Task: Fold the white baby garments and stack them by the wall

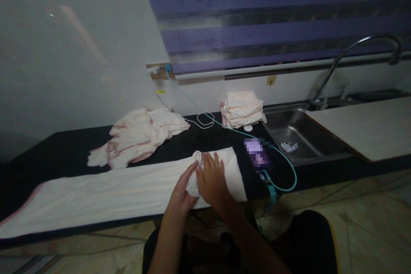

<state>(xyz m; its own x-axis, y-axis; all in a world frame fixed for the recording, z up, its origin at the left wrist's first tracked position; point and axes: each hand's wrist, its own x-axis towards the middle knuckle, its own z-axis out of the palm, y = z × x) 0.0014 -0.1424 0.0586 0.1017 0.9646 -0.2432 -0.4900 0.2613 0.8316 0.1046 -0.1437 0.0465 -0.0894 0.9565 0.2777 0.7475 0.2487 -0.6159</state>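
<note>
A long white cloth lies flat along the black counter, with one end rolled into a small tight roll. My left hand grips the near end of that roll. My right hand lies flat over the roll and the cloth beside it, fingers together and pointing away from me.
A loose heap of white cloths with reddish edges sits at the back left. A folded stack stands by the steel sink and tap. A phone with a teal cable lies right of my hands. A white board covers the sink's right.
</note>
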